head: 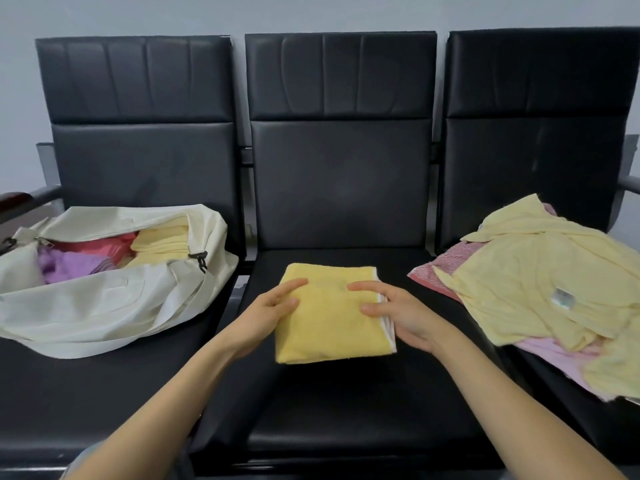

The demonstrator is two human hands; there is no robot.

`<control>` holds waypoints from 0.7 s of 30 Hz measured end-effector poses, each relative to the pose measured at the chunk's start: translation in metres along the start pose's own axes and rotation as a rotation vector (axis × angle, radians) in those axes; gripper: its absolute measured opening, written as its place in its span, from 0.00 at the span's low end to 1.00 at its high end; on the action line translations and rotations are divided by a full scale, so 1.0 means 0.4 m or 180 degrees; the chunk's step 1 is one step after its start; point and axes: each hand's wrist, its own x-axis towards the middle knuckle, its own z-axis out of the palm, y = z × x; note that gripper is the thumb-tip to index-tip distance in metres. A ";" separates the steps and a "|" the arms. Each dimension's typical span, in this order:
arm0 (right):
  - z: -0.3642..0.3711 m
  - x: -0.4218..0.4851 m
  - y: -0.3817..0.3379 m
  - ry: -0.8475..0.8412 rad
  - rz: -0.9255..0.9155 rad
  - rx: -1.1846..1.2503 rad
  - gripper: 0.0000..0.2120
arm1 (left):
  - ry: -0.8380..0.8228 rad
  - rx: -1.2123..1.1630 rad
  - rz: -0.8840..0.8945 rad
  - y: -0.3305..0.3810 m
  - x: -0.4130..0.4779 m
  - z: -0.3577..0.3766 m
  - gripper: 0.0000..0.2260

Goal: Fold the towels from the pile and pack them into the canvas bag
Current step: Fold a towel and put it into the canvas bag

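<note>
A folded yellow towel [329,323] lies on the middle black seat [346,410]. My left hand [266,317] holds its left edge, with two fingers lying on top. My right hand [398,313] holds its right edge the same way, thumb and a finger on top and the other fingers hidden. On the left seat the white canvas bag [104,306] lies open, with folded pale yellow, pink and purple towels inside. The pile of unfolded towels [540,292], pale yellow over pink, covers the right seat.
Three joined black padded seats with tall backrests [339,174] stand against a pale wall. A black strap clip [199,259] sits on the bag's rim. An armrest [31,197] projects at the far left. Bare seat cushion shows in front of the folded towel.
</note>
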 end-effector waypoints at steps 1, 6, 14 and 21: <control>0.004 0.007 0.002 0.0085 -0.0043 -0.0215 0.20 | -0.0095 0.0074 0.0011 -0.003 -0.003 -0.006 0.20; 0.035 0.006 -0.009 0.0287 -0.0028 -0.1683 0.42 | 0.0145 0.1107 0.0236 -0.016 0.007 -0.011 0.40; 0.082 0.021 0.004 0.1434 -0.0695 -0.2960 0.41 | 0.1331 0.1737 0.0833 -0.038 0.011 0.022 0.38; 0.081 0.013 0.001 0.1653 -0.0894 -0.3550 0.15 | 0.1735 0.2481 0.1252 -0.042 0.003 0.015 0.17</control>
